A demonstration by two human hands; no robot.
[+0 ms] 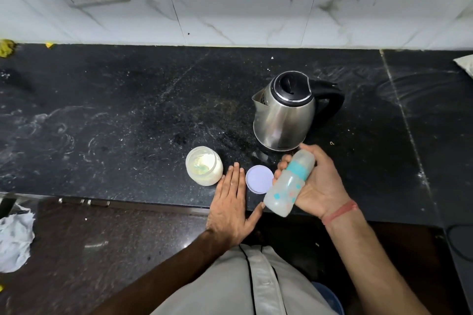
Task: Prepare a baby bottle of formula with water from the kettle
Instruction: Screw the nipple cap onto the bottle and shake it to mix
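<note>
Left hand flat; bottle within right fingers.

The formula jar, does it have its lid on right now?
No, the formula jar stands open on the counter, and its lid lies flat beside it, between the left hand and the baby bottle.

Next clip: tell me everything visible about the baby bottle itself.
The baby bottle looks like cloudy, translucent plastic with a teal collar, a clear cap over the top and small teal and pink prints on its body. It is capped and tilted, top toward the kettle, above the counter's front edge. The right hand grips it around the middle. Whether anything is inside cannot be told.
</note>
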